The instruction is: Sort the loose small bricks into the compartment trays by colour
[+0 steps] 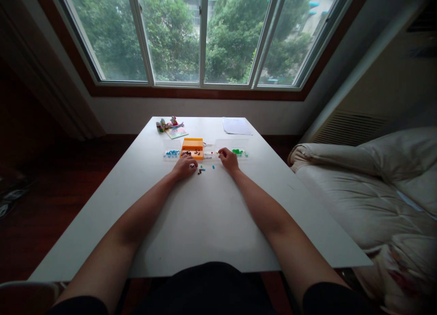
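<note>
My left hand (pixel 185 166) rests on the white table in front of an orange box (pixel 193 143), its fingers curled beside a few small dark pieces. Any piece inside its fingers is too small to name. Over the front of a clear box, my right hand (pixel 229 160) has thumb and fingertips drawn together; what they hold, if anything, I cannot make out. Brown pieces (pixel 186 153) lie in the orange box. Blue pieces (pixel 173 153) fill a clear box to its left, and green pieces (pixel 237 151) lie to the right. Between my hands are loose brown pieces (pixel 200 171) and a blue piece (pixel 213 167).
Small colourful figures (pixel 167 124) and a pastel card (pixel 177 132) sit at the table's far left. White paper sheets (pixel 237 126) lie at the far right. Beyond the white table (pixel 218 224) is a window; a pale sofa (pixel 362 183) stands to the right.
</note>
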The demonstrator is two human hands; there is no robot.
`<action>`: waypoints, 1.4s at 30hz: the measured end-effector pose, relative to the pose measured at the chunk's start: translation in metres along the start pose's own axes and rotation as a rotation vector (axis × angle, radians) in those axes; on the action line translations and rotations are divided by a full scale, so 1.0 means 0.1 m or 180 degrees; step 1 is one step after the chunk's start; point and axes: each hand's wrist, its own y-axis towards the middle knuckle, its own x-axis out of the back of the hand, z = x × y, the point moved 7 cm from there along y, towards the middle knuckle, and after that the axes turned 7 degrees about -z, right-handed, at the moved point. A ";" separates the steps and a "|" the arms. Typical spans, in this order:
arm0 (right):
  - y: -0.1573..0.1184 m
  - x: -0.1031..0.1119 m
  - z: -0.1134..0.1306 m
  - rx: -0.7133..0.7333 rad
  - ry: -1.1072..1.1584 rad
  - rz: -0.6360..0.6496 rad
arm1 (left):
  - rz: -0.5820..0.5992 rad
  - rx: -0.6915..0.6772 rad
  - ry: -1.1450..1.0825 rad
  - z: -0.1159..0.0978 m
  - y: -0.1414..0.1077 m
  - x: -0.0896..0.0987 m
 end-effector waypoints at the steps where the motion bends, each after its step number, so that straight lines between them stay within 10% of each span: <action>1: 0.00 0.00 0.00 -0.0010 -0.0009 0.0006 | -0.0011 0.0035 -0.0008 0.01 0.00 0.00; 34: -0.01 0.01 0.00 0.0026 -0.0050 0.0002 | -0.1148 0.1849 -0.2577 0.47 -0.02 -0.01; 42: -0.01 -0.01 -0.01 0.0059 -0.0023 -0.0005 | -0.1111 0.1573 -0.1652 0.58 -0.03 0.04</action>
